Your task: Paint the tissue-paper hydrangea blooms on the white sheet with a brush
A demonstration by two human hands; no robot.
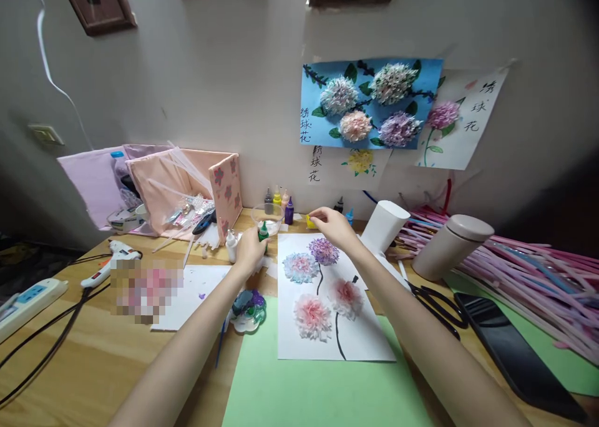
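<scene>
My left hand [253, 250] is closed around a small green paint bottle [263, 230], beside a white paint bottle [231, 246] and a clear round plastic dish [267, 215]. Behind the picture, my right hand [333, 224] has its fingers pinched at a small yellow thing [310, 221], whose kind I cannot make out. Between my arms lies a white sheet [290, 296] with fluffy purple, blue and pink flowers stuck on it and black painted stems. A flower-shaped palette [249, 314] with smeared green and purple paint sits left of the sheet, a blue brush [219, 343] next to it.
Several paint bottles [289, 211] stand by the wall. At left are a glue gun [110, 261], a power strip [32, 305] and a pink fabric box [227, 193]. At right are a white cup [386, 224], a tumbler [452, 246], black scissors [440, 308], a phone [515, 352] and pipe cleaners [528, 261].
</scene>
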